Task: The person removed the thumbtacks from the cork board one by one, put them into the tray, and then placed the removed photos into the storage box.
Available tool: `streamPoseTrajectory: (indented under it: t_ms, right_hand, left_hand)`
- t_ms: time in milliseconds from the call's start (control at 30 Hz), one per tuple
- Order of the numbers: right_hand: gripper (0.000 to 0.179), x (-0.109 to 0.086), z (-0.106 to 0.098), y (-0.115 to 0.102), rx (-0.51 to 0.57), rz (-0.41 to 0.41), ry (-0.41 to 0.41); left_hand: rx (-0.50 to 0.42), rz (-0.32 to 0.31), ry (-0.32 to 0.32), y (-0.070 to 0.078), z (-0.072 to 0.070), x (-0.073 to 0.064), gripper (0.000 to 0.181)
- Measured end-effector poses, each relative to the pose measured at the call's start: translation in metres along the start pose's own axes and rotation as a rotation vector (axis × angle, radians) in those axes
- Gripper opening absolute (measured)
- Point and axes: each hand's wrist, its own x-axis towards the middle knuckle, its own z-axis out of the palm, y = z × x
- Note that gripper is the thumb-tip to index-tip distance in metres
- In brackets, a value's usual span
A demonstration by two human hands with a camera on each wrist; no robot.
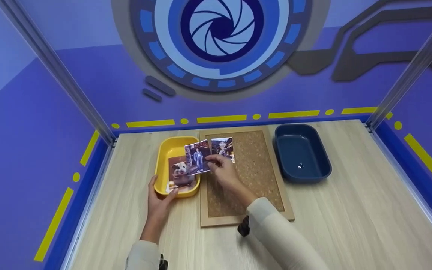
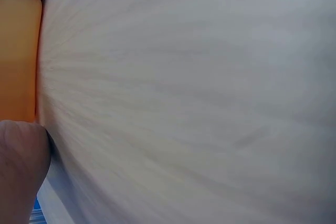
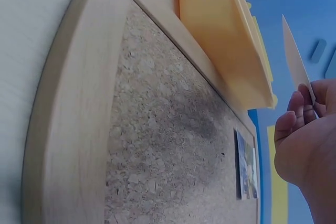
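Observation:
My right hand (image 1: 224,172) pinches a photo print (image 1: 198,159) of a standing person in blue, above the right rim of the yellow tray (image 1: 171,150). In the right wrist view that photo (image 3: 296,59) is seen nearly edge-on between thumb and fingers. Inside the tray lies a photo with a small furry animal (image 1: 180,172), partly covered by the held one. My left hand (image 1: 158,208) grips the tray's front left corner, thumb at the front rim and fingers along the side. Another photo (image 1: 223,146) lies on the upper left of the wood-framed corkboard (image 1: 257,168).
Right of the corkboard stands a dark blue tray (image 1: 294,148) with a small shiny item (image 1: 301,166) in it. Blue-purple panels (image 1: 96,90) wall the table (image 1: 351,195) at the back and both sides.

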Motion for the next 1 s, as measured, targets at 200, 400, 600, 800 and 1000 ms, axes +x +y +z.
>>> streamPoseTrajectory:
  t_ms: [200,400,600,800,1000]
  right_hand:
    - [0.025,0.002,0.007,0.005,0.031,-0.014,-0.011]
    - [0.026,0.003,0.009,0.003,0.038,-0.015,-0.011]
    - [0.026,0.004,0.011,0.0,0.04,0.022,-0.011]
    - [0.027,0.004,0.013,0.001,-0.015,0.012,-0.011]
    - [0.028,0.003,0.017,-0.001,-0.011,0.035,-0.02]
  left_hand:
    - [-0.02,0.027,0.001,-0.002,-0.001,-0.001,0.091]
    - [-0.062,0.043,-0.02,0.001,-0.001,-0.002,0.095]
    - [-0.069,0.012,-0.037,0.021,-0.003,-0.008,0.096]
    - [-0.061,-0.005,-0.051,0.032,-0.005,-0.014,0.097]
    - [-0.065,-0.01,-0.05,0.03,-0.005,-0.014,0.097]
